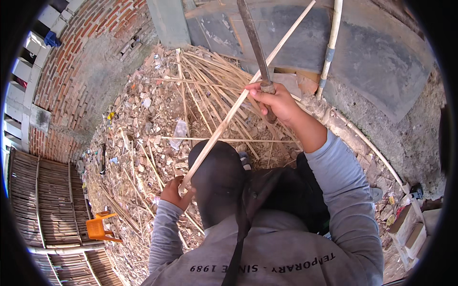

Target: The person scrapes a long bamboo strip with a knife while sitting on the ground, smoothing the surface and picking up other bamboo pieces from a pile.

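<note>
A long pale bamboo strip [220,128] slants across the middle, from low on the left to the upper right. Around its lower end closes my left hand [174,192]. My right hand [277,103] grips the dark wooden handle of a long-bladed knife [253,35], whose blade points up toward the top edge. The fingertips of that same hand also press on the strip, which passes close beside the knife. Beyond my hands, a loose pile of split bamboo strips [210,78] lies on the rubble. One thin strip [229,140] lies crosswise under the held one.
Broken rubble and litter [129,119] cover the ground. A brick wall [71,71] rises at the left, with an orange plastic chair [99,229] and bamboo slat panels [52,200] below. Dark panels [377,62] and a pale pole [329,52] stand at the upper right.
</note>
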{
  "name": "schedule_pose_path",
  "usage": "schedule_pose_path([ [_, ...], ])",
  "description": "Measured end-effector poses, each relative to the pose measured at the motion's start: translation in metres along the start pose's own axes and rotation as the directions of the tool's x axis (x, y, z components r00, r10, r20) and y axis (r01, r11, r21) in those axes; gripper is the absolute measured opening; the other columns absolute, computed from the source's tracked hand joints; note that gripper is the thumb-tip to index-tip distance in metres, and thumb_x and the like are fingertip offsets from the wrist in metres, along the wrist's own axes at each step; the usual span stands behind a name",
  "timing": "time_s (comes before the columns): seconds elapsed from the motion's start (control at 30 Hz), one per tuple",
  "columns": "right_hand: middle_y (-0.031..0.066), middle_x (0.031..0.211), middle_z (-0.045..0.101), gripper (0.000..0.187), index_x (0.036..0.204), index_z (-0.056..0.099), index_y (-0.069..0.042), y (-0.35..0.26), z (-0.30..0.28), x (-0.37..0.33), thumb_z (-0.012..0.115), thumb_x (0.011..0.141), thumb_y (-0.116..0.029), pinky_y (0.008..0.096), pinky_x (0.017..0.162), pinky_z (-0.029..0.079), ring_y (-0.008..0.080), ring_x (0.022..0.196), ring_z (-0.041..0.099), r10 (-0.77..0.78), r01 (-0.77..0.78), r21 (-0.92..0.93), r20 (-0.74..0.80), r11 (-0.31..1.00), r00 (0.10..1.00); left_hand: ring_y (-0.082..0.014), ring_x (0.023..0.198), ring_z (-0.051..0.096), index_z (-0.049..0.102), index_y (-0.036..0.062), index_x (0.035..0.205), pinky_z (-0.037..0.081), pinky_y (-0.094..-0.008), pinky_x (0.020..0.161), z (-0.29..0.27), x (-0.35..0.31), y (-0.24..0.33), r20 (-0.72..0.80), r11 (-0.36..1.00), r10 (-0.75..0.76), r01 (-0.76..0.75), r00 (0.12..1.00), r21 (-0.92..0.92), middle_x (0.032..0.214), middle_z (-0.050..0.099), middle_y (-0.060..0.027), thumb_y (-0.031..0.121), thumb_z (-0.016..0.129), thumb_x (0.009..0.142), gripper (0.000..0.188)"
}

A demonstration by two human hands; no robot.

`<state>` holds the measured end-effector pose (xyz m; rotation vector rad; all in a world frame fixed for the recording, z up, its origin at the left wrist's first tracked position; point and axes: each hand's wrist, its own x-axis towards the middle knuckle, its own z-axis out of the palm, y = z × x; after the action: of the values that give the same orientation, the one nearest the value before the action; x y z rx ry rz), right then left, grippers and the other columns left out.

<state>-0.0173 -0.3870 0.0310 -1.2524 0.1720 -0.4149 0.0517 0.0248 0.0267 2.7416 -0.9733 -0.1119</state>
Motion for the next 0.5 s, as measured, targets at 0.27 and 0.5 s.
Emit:
schedule_pose_path([
  [0.27,0.0042,0.061,0.059,0.036,0.111,0.066,-0.008,-0.001,0.001,-0.002,0.072,0.085,-0.032,0.0326,0.053,0.046,0.0163,0.054,0.058,-0.210,0.083,-0.532,-0.183,0.842,0.960,-0.0430,0.066,0.064,0.061,0.0028,0.100,0.051,-0.0475,0.062,0.039,-0.031,0.007,0.028,0.973,-0.181,0.183,0.983,-0.137,0.067,0.064,-0.0204,0.038,0.063,0.087,0.038],
  [0.5,0.0130,0.072,0.065,0.025,0.089,0.062,-0.011,-0.011,0.021,-0.021,0.071,0.076,-0.030,0.0479,0.063,0.050,0.0365,0.072,0.065,-0.248,0.275,-0.907,0.200,0.320,0.948,-0.0439,0.073,0.063,0.060,0.0031,0.101,0.049,-0.0486,0.064,0.051,-0.058,0.001,0.097,0.948,-0.169,0.189,0.981,-0.256,0.078,0.063,-0.0249,0.041,0.051,0.094,0.039],
])
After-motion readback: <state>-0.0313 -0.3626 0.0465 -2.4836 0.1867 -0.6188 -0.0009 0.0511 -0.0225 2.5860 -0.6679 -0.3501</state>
